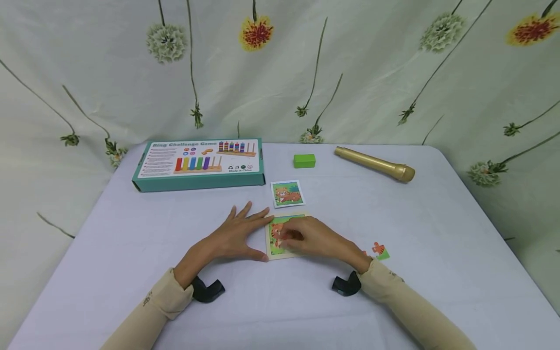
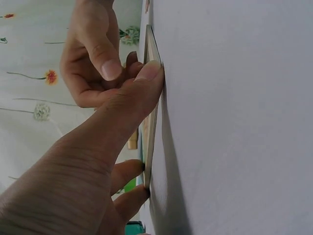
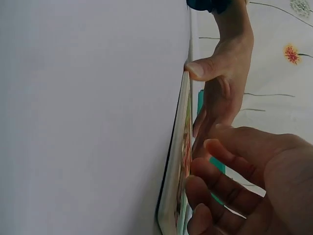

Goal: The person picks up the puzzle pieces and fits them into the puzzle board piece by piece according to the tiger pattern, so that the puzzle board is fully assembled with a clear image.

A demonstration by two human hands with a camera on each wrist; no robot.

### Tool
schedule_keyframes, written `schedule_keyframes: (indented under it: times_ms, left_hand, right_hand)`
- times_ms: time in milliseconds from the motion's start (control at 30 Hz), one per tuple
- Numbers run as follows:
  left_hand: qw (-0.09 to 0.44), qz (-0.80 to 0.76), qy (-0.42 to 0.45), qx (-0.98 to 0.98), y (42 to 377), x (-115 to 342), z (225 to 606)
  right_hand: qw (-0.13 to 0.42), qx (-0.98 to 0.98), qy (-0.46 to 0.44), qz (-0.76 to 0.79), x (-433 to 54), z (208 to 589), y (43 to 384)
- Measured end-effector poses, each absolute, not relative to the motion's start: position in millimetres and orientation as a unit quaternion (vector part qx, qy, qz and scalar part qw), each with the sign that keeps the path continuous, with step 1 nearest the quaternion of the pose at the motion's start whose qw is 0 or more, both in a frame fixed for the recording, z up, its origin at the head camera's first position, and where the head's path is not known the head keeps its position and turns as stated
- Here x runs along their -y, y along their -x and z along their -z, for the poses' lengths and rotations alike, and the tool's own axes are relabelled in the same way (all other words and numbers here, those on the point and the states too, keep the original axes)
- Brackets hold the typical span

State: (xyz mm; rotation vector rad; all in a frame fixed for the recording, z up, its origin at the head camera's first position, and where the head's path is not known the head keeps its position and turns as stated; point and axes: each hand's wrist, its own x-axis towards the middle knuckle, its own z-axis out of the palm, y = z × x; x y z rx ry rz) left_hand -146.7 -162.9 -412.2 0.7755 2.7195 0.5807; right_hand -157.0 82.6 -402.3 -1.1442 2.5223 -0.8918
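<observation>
A small wooden puzzle board [image 1: 274,252] with a tiger picture lies in front of me, partly covered by my right hand. My left hand [image 1: 238,234] spreads along its left side, with the thumb at the near corner and a finger at the far one. Over the picture bends my right hand [image 1: 312,236], fingers loosely curved and fingertips right at the board's surface. No piece shows between them in the right wrist view. Just beyond the board is a matching tiger picture card [image 1: 287,194]. A loose puzzle piece [image 1: 380,251] lies right of my right wrist, another partly hidden by it.
At the back left lies a teal Ring Challenge Game box [image 1: 199,181]. A green block [image 1: 304,161] and a gold toy microphone [image 1: 374,164] lie along the back of the white-covered table [image 1: 437,218]. Behind it hangs a flowered curtain [image 1: 280,73].
</observation>
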Motion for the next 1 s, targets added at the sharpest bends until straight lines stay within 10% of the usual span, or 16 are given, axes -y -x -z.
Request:
schedule_keyframes:
  times_ms: [1000]
  left_hand:
    - [0.128, -0.201, -0.258, -0.936, 146, 161, 413]
  right_hand:
    - [0.098, -0.894, 0.284, 0.331, -232, 398, 131]
